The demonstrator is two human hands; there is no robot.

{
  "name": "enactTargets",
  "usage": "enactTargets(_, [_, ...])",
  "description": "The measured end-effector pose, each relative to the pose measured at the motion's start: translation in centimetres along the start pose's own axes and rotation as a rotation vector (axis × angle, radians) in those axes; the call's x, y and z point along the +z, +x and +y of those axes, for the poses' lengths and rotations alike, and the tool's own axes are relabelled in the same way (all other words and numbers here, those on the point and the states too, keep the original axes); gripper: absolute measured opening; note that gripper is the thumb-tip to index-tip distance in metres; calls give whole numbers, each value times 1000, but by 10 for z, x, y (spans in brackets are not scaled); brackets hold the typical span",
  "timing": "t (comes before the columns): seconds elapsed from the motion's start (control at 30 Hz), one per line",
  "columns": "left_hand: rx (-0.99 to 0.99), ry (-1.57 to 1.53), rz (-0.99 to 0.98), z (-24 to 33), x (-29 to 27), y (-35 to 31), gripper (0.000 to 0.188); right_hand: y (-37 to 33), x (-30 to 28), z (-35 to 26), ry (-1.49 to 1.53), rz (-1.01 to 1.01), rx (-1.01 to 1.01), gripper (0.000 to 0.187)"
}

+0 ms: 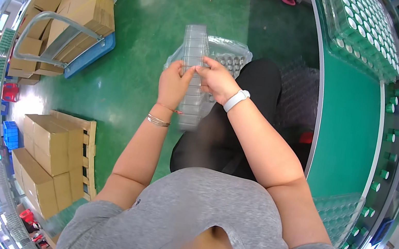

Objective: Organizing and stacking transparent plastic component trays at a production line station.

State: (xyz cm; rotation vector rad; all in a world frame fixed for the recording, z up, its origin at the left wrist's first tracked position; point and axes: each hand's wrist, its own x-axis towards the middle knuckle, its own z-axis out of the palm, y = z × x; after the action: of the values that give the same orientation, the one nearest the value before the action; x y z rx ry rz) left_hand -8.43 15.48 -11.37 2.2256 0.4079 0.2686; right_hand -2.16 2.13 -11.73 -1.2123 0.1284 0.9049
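Both the left hand [173,85] and the right hand [218,81] grasp a long, transparent plastic piece with crosswise divisions [190,107] between thumb and fingers, at the frame's upper centre. Just behind it shows a crinkled clear plastic bag [229,44]. Green cylinders with white tops [363,31] stand upper right, on a green counter [348,122].

Fisheye Looks Down From Head Height

I look steeply down past the grey shirt [206,214], with the left hand [174,81] and right hand [218,82] near; my wide lens bows the counter [345,132] on the right.
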Motion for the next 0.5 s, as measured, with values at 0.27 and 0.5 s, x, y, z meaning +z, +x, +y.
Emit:
enactTargets(0.27, [5,-153,69,-5,1,-5,30,-6,6,-4,-94,-47,-109,38])
enactTargets(0.5, [-232,-594,-22,-6,0,-2,32,-9,5,-10,-203,-4,-155,34])
